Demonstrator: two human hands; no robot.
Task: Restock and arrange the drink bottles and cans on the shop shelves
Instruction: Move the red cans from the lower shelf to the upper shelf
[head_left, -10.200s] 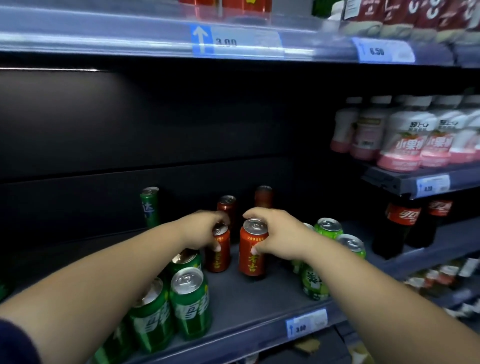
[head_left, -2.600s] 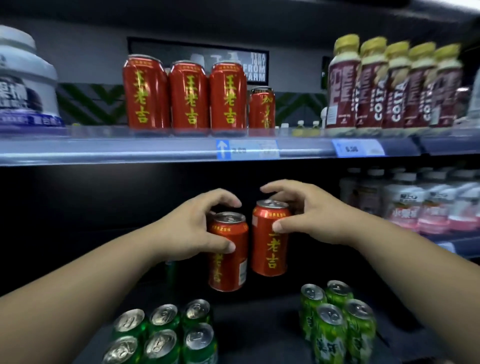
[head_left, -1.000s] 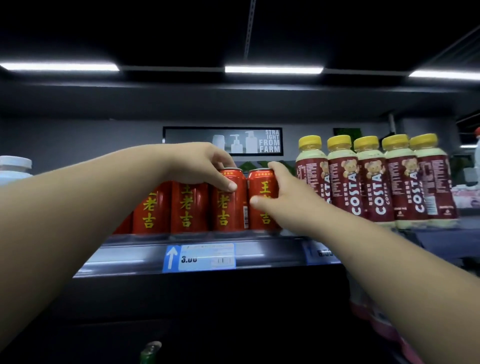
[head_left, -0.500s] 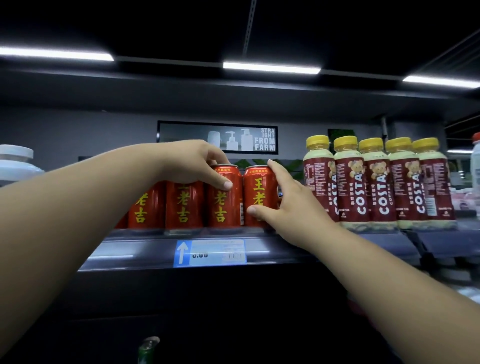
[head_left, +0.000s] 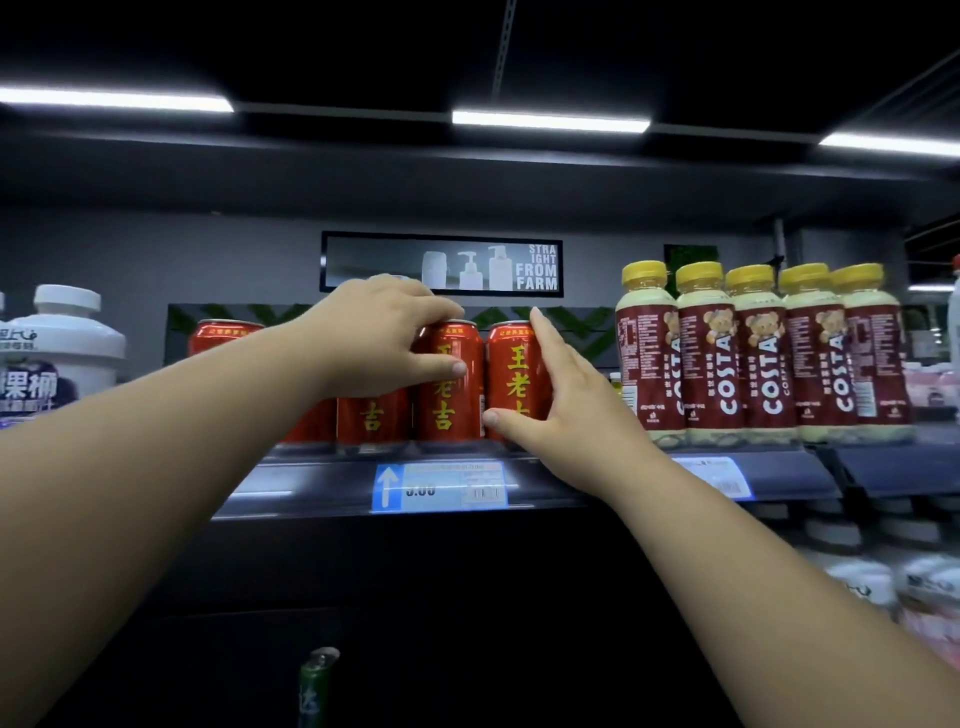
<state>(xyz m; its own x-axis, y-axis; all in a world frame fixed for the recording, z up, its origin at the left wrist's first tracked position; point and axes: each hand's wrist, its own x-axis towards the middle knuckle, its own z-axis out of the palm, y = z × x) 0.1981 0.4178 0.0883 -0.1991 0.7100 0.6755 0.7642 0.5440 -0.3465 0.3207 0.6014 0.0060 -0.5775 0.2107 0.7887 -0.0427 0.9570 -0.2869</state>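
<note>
A row of red herbal-tea cans with yellow characters stands upright on the upper shelf. My left hand grips the second can from the right, fingers over its top and thumb across its front. The rightmost red can stands beside it, touching or nearly so. My right hand lies against that can's right side with straight fingers pointing up, the thumb touching its lower front. My left forearm hides part of the cans further left.
Several yellow-capped Costa coffee bottles stand just right of the cans. A white tub sits at the far left. A blue price tag marks the shelf edge. A green can shows below, pale bottles at lower right.
Both red cans were carried up from the lower shelf and now stand on the upper one. In the last half second my right fingers have straightened along the rightmost can.
</note>
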